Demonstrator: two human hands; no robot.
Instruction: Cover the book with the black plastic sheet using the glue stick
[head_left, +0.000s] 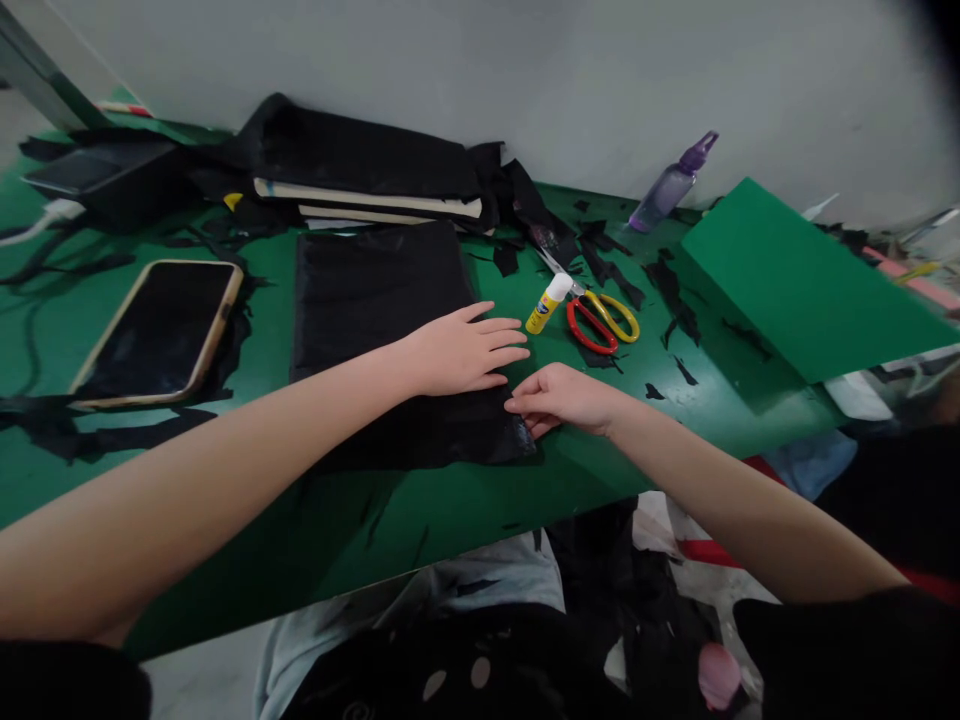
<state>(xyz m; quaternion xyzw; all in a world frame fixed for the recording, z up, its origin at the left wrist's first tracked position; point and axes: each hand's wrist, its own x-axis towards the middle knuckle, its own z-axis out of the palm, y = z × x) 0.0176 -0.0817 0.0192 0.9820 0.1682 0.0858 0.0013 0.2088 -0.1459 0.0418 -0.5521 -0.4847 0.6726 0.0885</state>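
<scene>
A flat rectangle of black fabric (382, 290) lies on the green table in front of me. My left hand (469, 350) rests flat on its right part, fingers spread. At its lower right edge my right hand (559, 400) pinches the fabric's border between thumb and fingers. Whitish smears show on the black corner beside those fingertips. Just beyond my hands a yellow glue stick (546, 305) with a white cap leans against scissors (600, 320) with one red and one yellow handle. Whether anything stiff lies under the fabric is hidden.
On the left lies a phone (161, 330) in a pale case. Folded black cloth over pale boards (367, 165) is stacked at the back. A purple bottle (671, 185) and a green panel (817, 280) stand to the right. Black scraps (675, 300) litter the table.
</scene>
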